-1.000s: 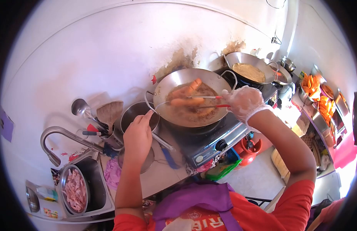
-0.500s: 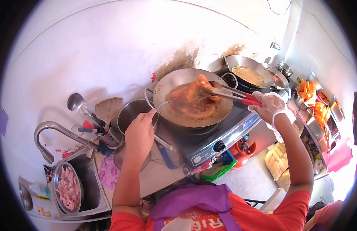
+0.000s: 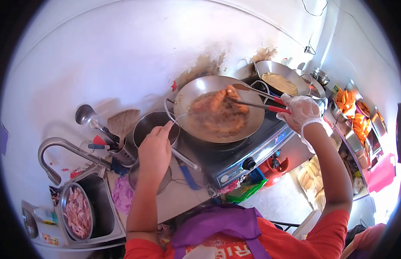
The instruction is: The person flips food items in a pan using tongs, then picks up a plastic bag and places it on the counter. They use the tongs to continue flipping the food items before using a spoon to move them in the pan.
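My right hand [image 3: 300, 110], in a clear plastic glove, is closed around the red handles of metal tongs [image 3: 256, 105]. The jaws are spread, with their tips by orange-brown pieces of food [image 3: 228, 96] standing up out of dark, bubbling oil in a wide wok [image 3: 200, 85]. My left hand [image 3: 156, 144] is bare and pinches a thin metal rod [image 3: 183, 115] that reaches over the wok's left rim to the frying food. Its far end is lost in the oil and steam. Below that hand stands a deep metal pot [image 3: 142, 129], partly covered by it.
Another wok [image 3: 291, 73] with pale oil sits behind, on the gas stove [image 3: 248, 164]. Left are a utensil holder [image 3: 125, 156], a tap [image 3: 58, 144] and a sink [image 3: 106, 211] with a bowl of raw meat [image 3: 78, 213]. Orange food in trays [image 3: 361, 129] lines the right.
The tongs' jaws have opened wider, away from the upright food, which has sunk slightly lower. My left hand has shifted slightly, still pinching the rod.
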Available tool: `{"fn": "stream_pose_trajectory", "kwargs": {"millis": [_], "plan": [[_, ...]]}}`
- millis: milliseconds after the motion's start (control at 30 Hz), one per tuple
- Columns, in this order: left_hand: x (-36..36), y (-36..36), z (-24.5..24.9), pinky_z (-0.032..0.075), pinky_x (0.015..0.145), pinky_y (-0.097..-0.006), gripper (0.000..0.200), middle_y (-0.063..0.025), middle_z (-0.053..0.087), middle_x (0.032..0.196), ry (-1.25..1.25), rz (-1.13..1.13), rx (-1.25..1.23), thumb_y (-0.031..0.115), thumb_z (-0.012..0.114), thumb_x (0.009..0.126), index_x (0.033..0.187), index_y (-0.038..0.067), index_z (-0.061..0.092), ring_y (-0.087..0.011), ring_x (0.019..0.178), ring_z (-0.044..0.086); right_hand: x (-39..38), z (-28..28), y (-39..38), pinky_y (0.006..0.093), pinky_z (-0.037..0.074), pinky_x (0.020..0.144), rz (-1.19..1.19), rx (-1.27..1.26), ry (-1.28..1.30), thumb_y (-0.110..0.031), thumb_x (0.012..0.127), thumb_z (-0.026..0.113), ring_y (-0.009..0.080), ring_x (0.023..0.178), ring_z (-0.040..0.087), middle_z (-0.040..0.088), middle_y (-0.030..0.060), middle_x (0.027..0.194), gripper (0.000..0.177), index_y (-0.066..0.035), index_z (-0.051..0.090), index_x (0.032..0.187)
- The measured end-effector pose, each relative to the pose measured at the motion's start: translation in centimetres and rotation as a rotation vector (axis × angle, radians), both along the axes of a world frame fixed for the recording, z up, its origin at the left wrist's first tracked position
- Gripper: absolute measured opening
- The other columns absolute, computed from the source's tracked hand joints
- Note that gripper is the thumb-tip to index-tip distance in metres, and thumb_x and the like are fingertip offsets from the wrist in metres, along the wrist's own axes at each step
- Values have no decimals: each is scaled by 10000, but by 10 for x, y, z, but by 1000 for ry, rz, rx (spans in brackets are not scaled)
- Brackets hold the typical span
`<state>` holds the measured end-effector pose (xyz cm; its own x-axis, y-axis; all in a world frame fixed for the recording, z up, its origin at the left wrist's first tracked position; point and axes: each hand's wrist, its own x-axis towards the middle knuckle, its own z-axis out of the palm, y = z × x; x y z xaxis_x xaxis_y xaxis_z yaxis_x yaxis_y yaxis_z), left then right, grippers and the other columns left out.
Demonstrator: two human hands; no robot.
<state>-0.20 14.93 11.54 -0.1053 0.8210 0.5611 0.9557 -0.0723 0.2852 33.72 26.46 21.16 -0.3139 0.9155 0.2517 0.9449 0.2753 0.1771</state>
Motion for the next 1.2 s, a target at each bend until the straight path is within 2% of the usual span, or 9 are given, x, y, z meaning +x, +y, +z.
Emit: {"fn": "stream_pose_trajectory", "kwargs": {"millis": [67,200,333,533,667,800,900,1033,1200], "plan": [[-5,0,-2,500,760,-395,399,-73,611,1005,3,9,3,17,559,834,1224,93,599,-288,863,612,-6,4,-11,448,486,758,82,41,-29,-327,784,739,340,860,632,664,134,865,427,-112,622,1133],[-3,-1,-3,499,764,-398,406,-72,613,1019,5,7,4,18,559,833,1230,99,597,-290,865,611,-17,-7,-17,431,489,688,233,127,-129,-288,795,727,306,807,635,652,88,823,481,-129,559,1216],[-2,-6,0,500,763,-398,409,-77,613,1019,12,12,-9,19,564,830,1230,97,597,-292,865,611,-13,-3,-25,409,488,650,391,253,-248,-275,795,725,276,758,627,624,65,795,456,-135,564,1198],[-5,-9,-2,503,758,-396,409,-78,614,1010,18,21,4,16,564,827,1226,98,600,-289,859,614,-21,9,-36,439,498,729,148,-73,-229,-367,799,718,316,850,640,651,112,856,437,-115,595,1135],[-3,-8,-1,504,752,-398,401,-79,615,1002,35,18,6,13,559,829,1218,96,604,-286,857,615,-20,4,-21,458,493,802,69,-205,-91,-468,816,682,347,919,636,658,153,897,469,-120,623,1124],[2,-7,5,502,754,-402,392,-80,615,1003,33,-4,-1,15,561,830,1212,91,606,-288,856,614,-13,-8,3,433,485,863,100,-324,-4,-519,827,655,332,992,631,671,149,967,507,-135,629,1156],[5,-5,7,499,757,-404,386,-79,614,1005,43,-24,5,18,563,833,1211,86,606,-290,860,612,-8,-21,18,431,481,872,183,-288,0,-525,830,645,328,1004,628,673,152,982,530,-140,622,1192],[9,-2,9,495,761,-404,385,-84,611,1004,16,-50,-1,16,562,834,1212,83,602,-293,877,609,-17,-21,29,411,469,899,183,-475,-9,-550,842,615,321,1049,609,671,152,1047,587,-116,618,1237],[10,-5,7,490,768,-403,387,-89,609,1002,4,-57,-18,14,561,840,1216,94,600,-300,889,607,-11,-34,27,407,477,872,270,-441,90,-554,833,622,332,992,632,682,168,974,601,-116,618,1245]]}}
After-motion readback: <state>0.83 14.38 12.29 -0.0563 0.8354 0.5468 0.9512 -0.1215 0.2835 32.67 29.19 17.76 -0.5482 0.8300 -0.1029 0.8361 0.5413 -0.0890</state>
